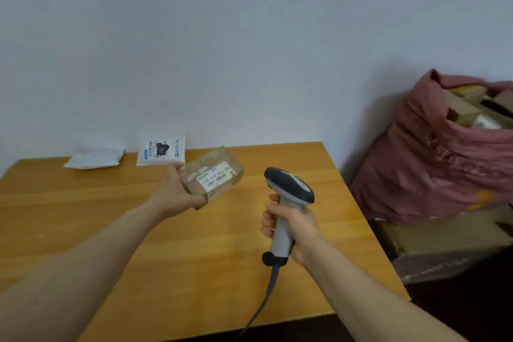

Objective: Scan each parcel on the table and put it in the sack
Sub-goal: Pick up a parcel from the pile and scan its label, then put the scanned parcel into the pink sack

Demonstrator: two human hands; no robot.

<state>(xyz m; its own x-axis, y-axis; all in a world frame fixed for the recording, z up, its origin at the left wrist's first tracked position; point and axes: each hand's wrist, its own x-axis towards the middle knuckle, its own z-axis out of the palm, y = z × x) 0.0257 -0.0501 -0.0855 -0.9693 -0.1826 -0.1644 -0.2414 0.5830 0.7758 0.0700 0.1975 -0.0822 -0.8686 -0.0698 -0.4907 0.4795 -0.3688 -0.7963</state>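
I see the left hand (pixel 177 191) holding a small brown parcel (pixel 219 164) above the middle of the table (pixel 194 258). Its grip is curled around the near left end of the parcel. The parcel's long axis runs from near left to far right, and its white label (pixel 218 176) faces up toward the camera.

The right hand (pixel 294 228) has its grip wrapped tightly around the handle of the scanner (pixel 288 191), just beside the parcel but apart from it. The scanner head seems to point forward and left, though the blur leaves me unsure. Its cable (pixel 266 300) hangs over the near table edge.

Two white parcels lie at the far edge by the wall: a plain pouch (pixel 94 159) and a labelled mailer (pixel 161 149). The reddish sack (pixel 444 153) stands to the right of the table, open, with boxes inside.
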